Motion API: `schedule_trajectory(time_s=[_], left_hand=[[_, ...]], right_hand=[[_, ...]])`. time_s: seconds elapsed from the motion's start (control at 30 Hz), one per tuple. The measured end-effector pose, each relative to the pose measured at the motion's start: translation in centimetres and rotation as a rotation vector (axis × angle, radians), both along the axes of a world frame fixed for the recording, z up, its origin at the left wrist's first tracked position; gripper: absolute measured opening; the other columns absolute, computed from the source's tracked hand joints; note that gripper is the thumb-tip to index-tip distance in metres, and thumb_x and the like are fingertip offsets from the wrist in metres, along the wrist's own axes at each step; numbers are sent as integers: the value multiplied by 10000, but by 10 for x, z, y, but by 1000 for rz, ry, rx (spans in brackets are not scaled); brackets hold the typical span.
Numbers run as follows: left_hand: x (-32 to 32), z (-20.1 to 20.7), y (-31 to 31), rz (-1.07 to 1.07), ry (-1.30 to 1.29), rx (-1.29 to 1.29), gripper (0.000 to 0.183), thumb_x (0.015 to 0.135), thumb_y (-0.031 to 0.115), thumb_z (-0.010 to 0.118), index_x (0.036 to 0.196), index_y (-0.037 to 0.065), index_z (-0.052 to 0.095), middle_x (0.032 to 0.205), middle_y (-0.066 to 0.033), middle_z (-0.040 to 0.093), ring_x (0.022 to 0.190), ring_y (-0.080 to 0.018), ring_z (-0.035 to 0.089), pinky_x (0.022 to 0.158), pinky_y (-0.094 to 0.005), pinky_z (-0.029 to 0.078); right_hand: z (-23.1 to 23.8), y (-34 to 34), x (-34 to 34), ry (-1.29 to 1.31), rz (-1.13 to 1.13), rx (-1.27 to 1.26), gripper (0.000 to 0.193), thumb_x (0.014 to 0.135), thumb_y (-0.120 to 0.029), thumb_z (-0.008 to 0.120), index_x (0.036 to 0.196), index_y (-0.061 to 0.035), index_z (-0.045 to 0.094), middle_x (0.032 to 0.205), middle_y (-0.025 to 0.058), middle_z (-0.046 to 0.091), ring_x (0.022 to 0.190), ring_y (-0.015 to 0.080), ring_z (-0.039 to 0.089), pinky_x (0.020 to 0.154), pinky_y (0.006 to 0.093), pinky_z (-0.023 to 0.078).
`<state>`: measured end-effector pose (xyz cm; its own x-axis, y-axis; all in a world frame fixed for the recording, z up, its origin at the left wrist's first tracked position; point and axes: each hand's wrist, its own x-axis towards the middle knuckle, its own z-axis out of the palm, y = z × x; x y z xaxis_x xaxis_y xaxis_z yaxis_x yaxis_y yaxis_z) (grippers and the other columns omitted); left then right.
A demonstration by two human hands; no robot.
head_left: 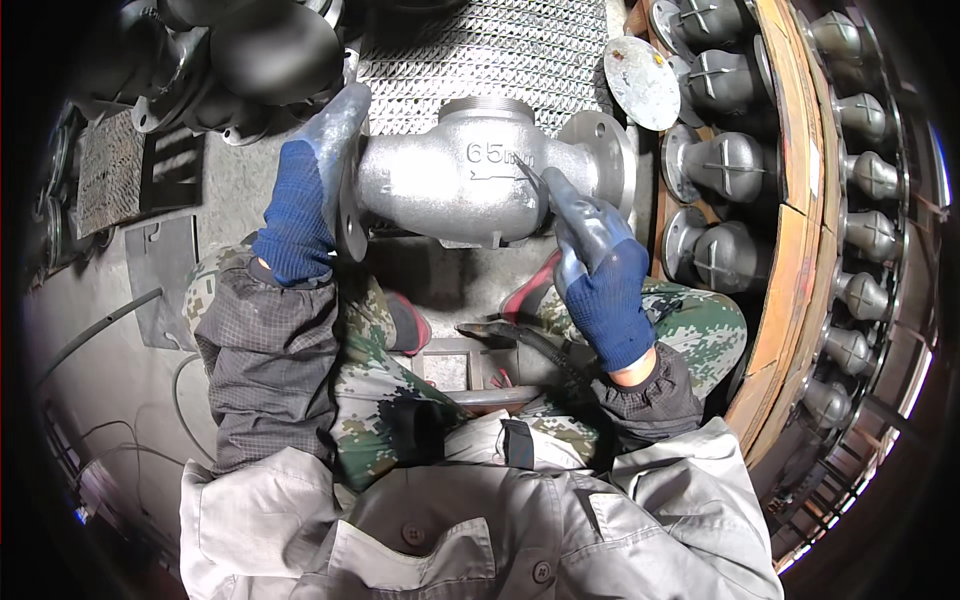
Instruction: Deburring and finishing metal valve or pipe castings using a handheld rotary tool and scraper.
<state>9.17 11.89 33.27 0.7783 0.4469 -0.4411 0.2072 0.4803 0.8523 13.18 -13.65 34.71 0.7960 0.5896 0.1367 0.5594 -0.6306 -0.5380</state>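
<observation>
A silver cast-metal valve body [420,190] lies sideways in front of me, with a round flange at each end, a threaded neck on its far side and raised markings. My left hand [312,175], in a blue glove with a grey coating, is closed on the rim of the left flange. In the same kind of glove, my right hand [602,255] is over the right part of the body, its fingers drawn together. From its fingertips a thin dark pointed tool [528,168] reaches to the raised markings; most of the tool is hidden.
A ridged metal surface [420,75] lies beyond the valve body. More castings [725,165] stand in a wooden-sided crate [790,240] at right; others [270,50] pile up at far left. A round plate [642,82] leans by the crate. A dark hose [535,345] lies between my legs.
</observation>
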Motion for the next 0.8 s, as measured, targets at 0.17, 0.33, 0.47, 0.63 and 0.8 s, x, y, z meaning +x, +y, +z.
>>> schedule_trajectory(time_s=[0.17,0.33,0.47,0.63,0.8], left_hand=[[1,0,-2,4,74,-154,472,937,373,517,1244,15,501,1159,-97,563,1018,-176,552,895,-316,441],[0,13,-7,4,63,-95,490,935,369,524,1263,8,485,1176,-104,558,1031,-186,552,907,-312,434],[0,9,-7,-4,24,-131,506,936,363,523,1274,-10,478,1190,-115,558,1055,-188,549,915,-307,433],[0,11,-6,-23,32,-127,533,927,369,534,1285,-21,465,1211,-130,548,1077,-199,543,932,-316,425],[-2,17,-6,-8,50,-87,563,920,374,540,1305,-26,448,1240,-143,534,1097,-214,538,951,-322,417]], right_hand=[[-3,3,-5,-62,-25,31,482,744,93,521,1191,-68,604,981,180,632,891,322,605,790,368,478],[-12,-2,-7,-124,-21,-4,449,723,34,559,1152,-88,611,1004,158,615,896,332,586,767,394,473],[-19,-3,-8,-205,-11,-14,396,717,-33,592,1105,-106,613,1048,128,591,903,329,569,737,422,465],[-13,4,-12,-186,-43,-125,414,717,-51,602,1125,-120,608,1033,131,585,890,330,569,734,430,470],[-7,12,-18,-194,-65,-189,476,726,12,604,1184,-120,606,974,177,603,877,358,591,749,416,477]])
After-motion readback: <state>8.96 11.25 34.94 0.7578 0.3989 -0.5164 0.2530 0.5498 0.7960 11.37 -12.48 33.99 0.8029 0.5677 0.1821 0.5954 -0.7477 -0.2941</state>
